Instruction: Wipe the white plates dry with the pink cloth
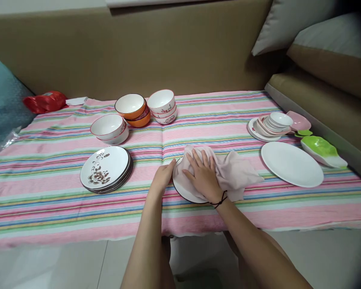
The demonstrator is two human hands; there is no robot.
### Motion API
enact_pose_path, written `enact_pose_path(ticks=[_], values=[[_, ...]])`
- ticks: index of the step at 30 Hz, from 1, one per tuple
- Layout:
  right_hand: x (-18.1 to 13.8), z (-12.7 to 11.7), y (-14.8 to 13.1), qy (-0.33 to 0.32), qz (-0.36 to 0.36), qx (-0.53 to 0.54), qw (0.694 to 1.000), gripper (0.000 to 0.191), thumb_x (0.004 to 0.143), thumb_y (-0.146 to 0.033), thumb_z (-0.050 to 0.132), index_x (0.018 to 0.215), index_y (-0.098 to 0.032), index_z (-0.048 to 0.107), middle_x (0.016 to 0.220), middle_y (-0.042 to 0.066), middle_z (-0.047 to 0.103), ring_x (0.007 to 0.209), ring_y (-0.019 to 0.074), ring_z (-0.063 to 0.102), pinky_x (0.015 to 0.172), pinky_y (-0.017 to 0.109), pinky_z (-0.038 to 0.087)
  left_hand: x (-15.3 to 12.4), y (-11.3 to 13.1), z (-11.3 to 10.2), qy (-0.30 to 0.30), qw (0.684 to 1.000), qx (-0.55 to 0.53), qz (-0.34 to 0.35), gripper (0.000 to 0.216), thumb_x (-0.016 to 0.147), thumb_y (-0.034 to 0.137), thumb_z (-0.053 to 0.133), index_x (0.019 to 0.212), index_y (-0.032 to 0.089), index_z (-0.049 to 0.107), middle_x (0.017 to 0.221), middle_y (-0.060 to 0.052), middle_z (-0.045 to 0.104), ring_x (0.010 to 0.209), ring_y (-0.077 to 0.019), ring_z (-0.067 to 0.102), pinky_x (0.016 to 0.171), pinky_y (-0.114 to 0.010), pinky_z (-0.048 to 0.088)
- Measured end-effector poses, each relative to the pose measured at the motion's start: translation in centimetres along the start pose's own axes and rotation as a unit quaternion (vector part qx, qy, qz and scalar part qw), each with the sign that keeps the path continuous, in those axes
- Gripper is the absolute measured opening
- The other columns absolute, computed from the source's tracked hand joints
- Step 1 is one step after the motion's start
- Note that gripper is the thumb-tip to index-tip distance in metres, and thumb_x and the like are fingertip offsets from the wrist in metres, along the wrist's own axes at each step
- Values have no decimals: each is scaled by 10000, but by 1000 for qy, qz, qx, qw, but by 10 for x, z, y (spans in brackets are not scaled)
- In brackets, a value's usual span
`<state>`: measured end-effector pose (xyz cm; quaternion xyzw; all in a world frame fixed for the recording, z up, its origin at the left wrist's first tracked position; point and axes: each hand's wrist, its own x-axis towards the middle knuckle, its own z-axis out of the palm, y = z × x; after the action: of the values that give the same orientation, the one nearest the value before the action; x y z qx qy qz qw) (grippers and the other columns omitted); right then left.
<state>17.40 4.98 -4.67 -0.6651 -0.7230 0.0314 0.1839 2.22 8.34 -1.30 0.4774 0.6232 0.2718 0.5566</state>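
A white plate with a dark rim point(183, 192) lies on the striped cloth near the table's front edge. A pale pink rag point(237, 172) is spread over most of it and trails off to the right. My right hand point(203, 174) lies flat on the rag with fingers stretched out, pressing it onto the plate. My left hand point(162, 178) grips the plate's left rim, fingers curled round the edge.
A stack of flower-patterned plates point(106, 168) sits to the left. Bowls point(130, 106) stand behind in several small stacks. To the right are a large white oval plate point(291, 163), small saucers point(278, 122) and green leaf-shaped dishes point(323, 150). A sofa runs behind.
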Motion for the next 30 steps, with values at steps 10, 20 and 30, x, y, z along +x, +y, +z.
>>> enact_pose_path(ticks=[10, 20, 30], values=[[-13, -2, -23, -64, -88, 38, 993, 535, 950, -468, 313, 1457, -307, 261, 1553, -12, 166, 1427, 284, 94, 1116, 564, 105, 6, -6, 1, 68, 993, 75, 53, 378, 750, 491, 516, 523, 189, 540, 500, -34, 518, 549, -180, 492, 512, -272, 338], [-7, -5, -22, -75, -84, 66, 991, 570, 921, -493, 383, 1445, -288, 293, 1542, 20, 208, 1421, 284, 125, 1107, 587, 123, 8, -8, -3, 92, 992, 73, 52, 185, 651, 364, 613, 693, 185, 598, 541, 8, 534, 509, -144, 480, 501, -244, 341], [-1, -6, -10, -26, -57, 36, 997, 575, 915, -471, 410, 1425, -215, 341, 1527, 102, 242, 1418, 276, 138, 1113, 553, 117, 9, -4, -7, 112, 991, 55, 39, 75, 650, 253, 540, 654, 200, 486, 534, 43, 410, 507, -122, 401, 511, -230, 310]])
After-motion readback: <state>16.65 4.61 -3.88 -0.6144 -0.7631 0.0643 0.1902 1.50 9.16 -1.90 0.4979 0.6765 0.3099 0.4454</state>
